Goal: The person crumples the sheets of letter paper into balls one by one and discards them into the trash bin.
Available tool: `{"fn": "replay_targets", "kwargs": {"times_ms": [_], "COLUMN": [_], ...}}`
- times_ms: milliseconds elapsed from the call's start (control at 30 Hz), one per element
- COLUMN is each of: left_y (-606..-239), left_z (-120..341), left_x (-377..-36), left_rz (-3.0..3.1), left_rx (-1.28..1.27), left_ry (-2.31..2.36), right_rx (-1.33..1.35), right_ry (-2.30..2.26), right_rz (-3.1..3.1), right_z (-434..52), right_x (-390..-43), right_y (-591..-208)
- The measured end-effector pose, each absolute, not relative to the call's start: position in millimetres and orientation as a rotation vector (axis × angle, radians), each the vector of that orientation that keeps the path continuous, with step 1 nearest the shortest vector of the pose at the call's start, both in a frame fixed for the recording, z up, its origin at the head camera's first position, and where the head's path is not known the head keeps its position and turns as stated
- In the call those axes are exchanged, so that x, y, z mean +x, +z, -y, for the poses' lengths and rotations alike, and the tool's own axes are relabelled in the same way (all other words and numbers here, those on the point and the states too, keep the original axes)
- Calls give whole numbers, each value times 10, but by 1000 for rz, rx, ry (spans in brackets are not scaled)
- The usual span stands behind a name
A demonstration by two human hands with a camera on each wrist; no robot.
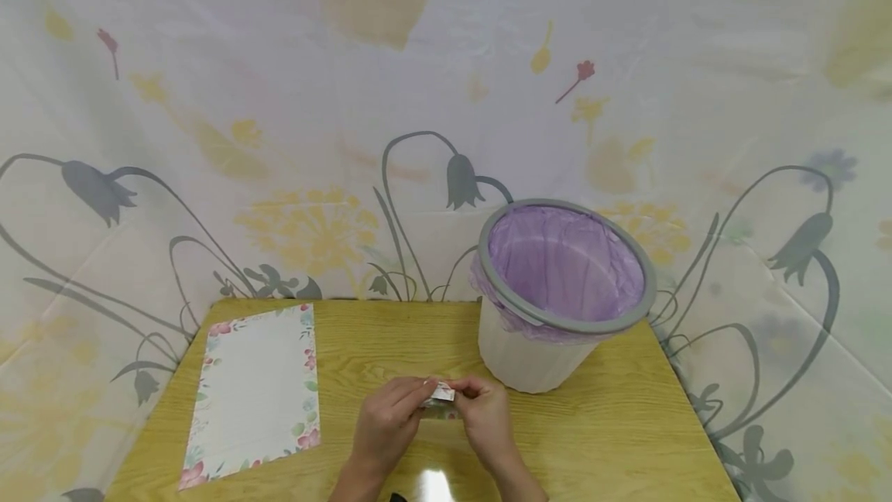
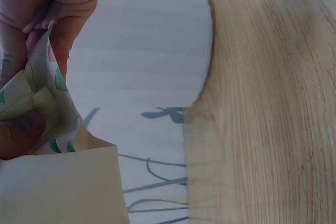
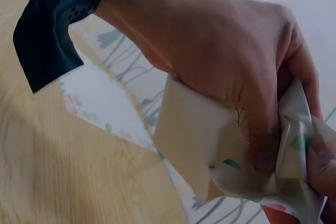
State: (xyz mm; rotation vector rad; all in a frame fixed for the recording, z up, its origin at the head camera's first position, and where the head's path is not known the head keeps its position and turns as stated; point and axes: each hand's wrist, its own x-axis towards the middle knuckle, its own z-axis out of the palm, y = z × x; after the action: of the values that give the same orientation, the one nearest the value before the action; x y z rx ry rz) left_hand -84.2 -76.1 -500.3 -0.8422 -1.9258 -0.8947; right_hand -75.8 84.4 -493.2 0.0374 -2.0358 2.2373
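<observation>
In the head view both hands meet above the table's front part, over a small piece of folded paper (image 1: 440, 391). My left hand (image 1: 393, 417) pinches its left side and my right hand (image 1: 484, 413) pinches the other. Up close in the left wrist view, the folded paper (image 2: 58, 182) shows a plain cream outside and leaf-printed inner faces with several creases. The right wrist view has my right hand (image 3: 215, 51) with its thumb pushed into the folds of the paper (image 3: 189, 129). Some fingertips are hidden behind the paper.
A flat white sheet with a floral border (image 1: 258, 390) lies on the left of the wooden table (image 1: 390, 339). At the back right stands a white bin (image 1: 523, 351) with a grey rim and purple liner. A flower-printed cloth (image 1: 279, 138) hangs behind the table.
</observation>
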Motion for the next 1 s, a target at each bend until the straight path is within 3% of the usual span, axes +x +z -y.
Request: {"fn": "replay_targets", "kwargs": {"times_ms": [233,600,800,900,1000], "left_y": [-4994,-4949,-4894,-4893,-4880], "left_z": [764,879,926,942,907], "left_x": [-865,-916,-897,-893,-894], "left_rz": [1937,1987,2015,2032,2041], "left_rx": [-766,-778,-801,-805,-820], "left_ry": [-952,-1243,-1542,-1655,-1682], "right_rx": [120,1009,1431,1511,1411], "right_ry": [2153,1908,2191,2151,2034], "right_rz": [2128,2119,2100,2099,2112], "right_z": [-866,-1193,-1451,-1470,-1444], "right_x": [-747,-792,-923,-970,-963], "right_y": [-4941,-4794,-4664,-4649,-4664]}}
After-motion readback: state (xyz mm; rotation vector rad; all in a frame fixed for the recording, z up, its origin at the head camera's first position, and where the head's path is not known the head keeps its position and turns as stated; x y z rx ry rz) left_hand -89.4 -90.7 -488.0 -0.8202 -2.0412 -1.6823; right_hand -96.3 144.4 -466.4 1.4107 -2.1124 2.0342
